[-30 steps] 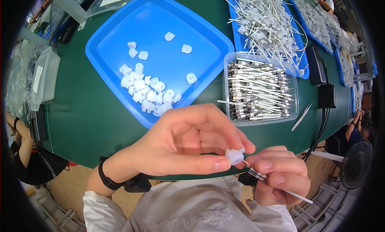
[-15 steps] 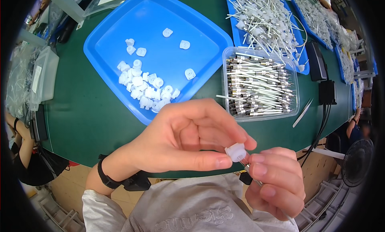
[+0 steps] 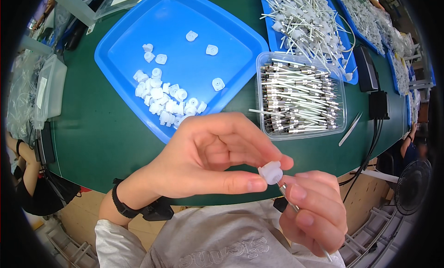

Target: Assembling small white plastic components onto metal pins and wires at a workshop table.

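Note:
A small white plastic cap (image 3: 271, 172) is pinched between the thumb and forefinger of my left hand (image 3: 199, 161). My right hand (image 3: 319, 212) grips a thin rod with a metal sleeve (image 3: 288, 196), its white tail showing below the fingers. The rod's upper end meets the underside of the cap; how far it sits inside is hidden. Beyond my left hand, a blue tray (image 3: 185, 11) carries a heap of similar white caps (image 3: 159, 94) and several scattered ones. A clear plastic box (image 3: 343, 115) full of similar rods (image 3: 300, 96) stands beyond my right hand.
Behind the box, a blue tray (image 3: 273, 36) is piled with white caps on rods (image 3: 305, 22). Tweezers (image 3: 350, 129) lie right of the box, near a black device (image 3: 365, 69) and cables. Clear containers (image 3: 52, 90) stand at the left. Other people sit at both sides.
My right fingers have shifted slightly down and left along the rod, and more of its metal sleeve and tail shows. The cap has tipped a little in my left hand.

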Motion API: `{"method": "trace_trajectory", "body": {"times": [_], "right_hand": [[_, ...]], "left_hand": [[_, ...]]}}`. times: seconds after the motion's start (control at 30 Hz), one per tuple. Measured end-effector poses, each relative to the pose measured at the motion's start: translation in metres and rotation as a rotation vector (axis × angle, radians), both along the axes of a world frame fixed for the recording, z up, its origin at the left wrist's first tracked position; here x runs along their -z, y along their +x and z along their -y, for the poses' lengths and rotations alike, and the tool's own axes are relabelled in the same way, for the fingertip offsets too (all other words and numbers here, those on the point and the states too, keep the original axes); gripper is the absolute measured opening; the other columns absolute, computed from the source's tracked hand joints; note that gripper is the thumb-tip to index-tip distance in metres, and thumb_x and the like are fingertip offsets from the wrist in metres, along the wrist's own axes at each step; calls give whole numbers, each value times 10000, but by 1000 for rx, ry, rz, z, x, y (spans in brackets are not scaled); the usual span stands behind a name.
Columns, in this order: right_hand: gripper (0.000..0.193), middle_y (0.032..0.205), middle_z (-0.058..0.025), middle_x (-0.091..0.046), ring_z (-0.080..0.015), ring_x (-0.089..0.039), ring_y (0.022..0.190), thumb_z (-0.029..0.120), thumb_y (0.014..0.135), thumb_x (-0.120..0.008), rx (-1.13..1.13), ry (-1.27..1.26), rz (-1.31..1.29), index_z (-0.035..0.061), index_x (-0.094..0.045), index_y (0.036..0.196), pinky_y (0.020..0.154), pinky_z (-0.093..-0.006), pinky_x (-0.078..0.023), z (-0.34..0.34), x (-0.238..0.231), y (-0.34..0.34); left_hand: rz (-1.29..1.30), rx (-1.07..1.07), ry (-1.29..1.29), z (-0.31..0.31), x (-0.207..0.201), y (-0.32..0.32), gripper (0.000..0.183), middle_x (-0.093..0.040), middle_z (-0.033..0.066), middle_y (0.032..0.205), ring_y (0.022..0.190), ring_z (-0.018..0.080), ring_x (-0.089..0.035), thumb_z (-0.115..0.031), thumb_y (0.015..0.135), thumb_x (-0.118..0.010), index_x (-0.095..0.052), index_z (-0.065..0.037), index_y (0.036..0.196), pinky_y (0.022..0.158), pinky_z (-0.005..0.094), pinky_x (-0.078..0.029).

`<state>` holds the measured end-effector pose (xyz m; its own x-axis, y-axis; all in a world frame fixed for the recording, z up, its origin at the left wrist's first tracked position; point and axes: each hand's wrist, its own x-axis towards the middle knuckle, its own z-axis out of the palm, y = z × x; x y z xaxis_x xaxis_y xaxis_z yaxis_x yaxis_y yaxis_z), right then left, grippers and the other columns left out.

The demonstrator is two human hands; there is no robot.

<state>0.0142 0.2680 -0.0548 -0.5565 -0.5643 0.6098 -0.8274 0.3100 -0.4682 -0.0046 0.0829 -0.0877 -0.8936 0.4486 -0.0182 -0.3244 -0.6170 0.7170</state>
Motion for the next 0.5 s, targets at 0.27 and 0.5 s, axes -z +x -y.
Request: {"method": "trace_trajectory", "body": {"times": [0.27, 0.5], "right_hand": [[358, 902, -161, -555, -268, -611, 654, -89, 708, -547, 48, -64, -71, 30, -394, 1010, 545, -361, -484, 4, 9, -3], [263, 820, -104, -574, -217, -602, 607, -31, 736, -568, 102, -128, -110, 53, -392, 912, 522, -325, -472, 8, 15, -5]], "left_hand": [[-16, -10, 5, -1, 2, -1, 290, -578, 248, 914, 844, 256, -592, 126, 636, -620, -516, 30, 889, 740, 342, -484], [88, -3, 32, -2, -2, 0, 284, -585, 254, 898, 854, 269, -591, 117, 622, -635, -556, 57, 888, 744, 347, -484]]}}
